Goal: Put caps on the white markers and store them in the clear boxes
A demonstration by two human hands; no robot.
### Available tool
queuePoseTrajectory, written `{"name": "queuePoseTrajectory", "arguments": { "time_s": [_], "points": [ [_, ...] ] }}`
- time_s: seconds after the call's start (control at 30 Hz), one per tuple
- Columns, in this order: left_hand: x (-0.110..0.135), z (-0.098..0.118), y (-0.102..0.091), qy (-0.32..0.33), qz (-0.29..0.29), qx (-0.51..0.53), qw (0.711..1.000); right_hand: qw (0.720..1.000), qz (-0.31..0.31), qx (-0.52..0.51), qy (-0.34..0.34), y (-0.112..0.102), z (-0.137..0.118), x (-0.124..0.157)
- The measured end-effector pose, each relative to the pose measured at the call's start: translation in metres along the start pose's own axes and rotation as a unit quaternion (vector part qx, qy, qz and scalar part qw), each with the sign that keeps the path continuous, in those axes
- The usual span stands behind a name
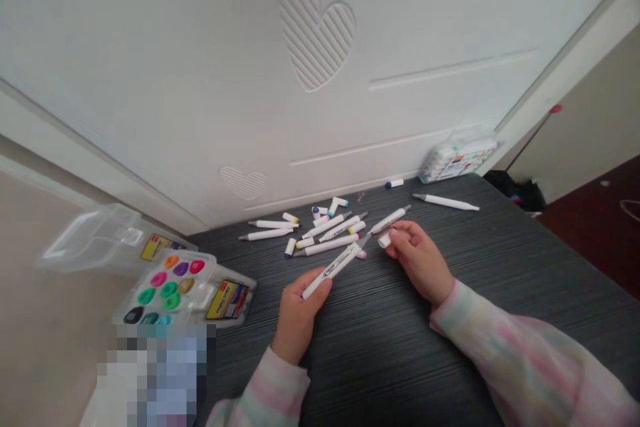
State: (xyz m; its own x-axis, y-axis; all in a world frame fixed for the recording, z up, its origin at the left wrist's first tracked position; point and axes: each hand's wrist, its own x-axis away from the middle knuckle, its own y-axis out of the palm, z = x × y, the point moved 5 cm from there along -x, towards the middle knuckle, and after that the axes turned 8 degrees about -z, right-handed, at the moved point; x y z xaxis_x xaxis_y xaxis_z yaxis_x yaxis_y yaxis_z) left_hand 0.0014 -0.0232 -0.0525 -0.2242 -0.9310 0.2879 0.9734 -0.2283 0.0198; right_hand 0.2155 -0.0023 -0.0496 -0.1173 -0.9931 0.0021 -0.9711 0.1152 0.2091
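Note:
My left hand (pixel 300 307) grips a white marker (pixel 333 270) by its lower barrel, its bare grey tip pointing up and to the right. Between the thumb and fingers of my right hand (pixel 417 257) is a white marker cap (pixel 385 239), held a short way right of that tip and apart from it. Just beyond both hands lie several uncapped white markers (pixel 330 244) with grey tips. Loose white caps with coloured ends, such as a blue-ended cap (pixel 290 247), are scattered among them. One marker (pixel 447 202) lies by itself farther right.
At the left stands a clear case (pixel 233 330) of capped markers, its clear lid (pixel 95 240) beside it. Another marker case (pixel 460 157) rests at the far right corner against the white panel (pixel 210 80). A stray cap (pixel 395 183) lies near the back edge of the dark table (pixel 380 360).

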Motion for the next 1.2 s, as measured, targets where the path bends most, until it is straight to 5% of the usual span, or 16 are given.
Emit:
{"name": "queuePoseTrajectory", "arguments": {
  "time_s": [0.47,1.2],
  "points": [
    [-0.001,-0.001,-0.001,-0.006,-0.030,-0.087,0.996,0.971,0.018,-0.225,0.073,-0.001,0.002,-0.001],
    [0.000,0.005,0.002,0.008,-0.016,-0.138,0.990,0.974,-0.030,-0.212,0.076,0.010,0.000,0.006]
  ]
}}
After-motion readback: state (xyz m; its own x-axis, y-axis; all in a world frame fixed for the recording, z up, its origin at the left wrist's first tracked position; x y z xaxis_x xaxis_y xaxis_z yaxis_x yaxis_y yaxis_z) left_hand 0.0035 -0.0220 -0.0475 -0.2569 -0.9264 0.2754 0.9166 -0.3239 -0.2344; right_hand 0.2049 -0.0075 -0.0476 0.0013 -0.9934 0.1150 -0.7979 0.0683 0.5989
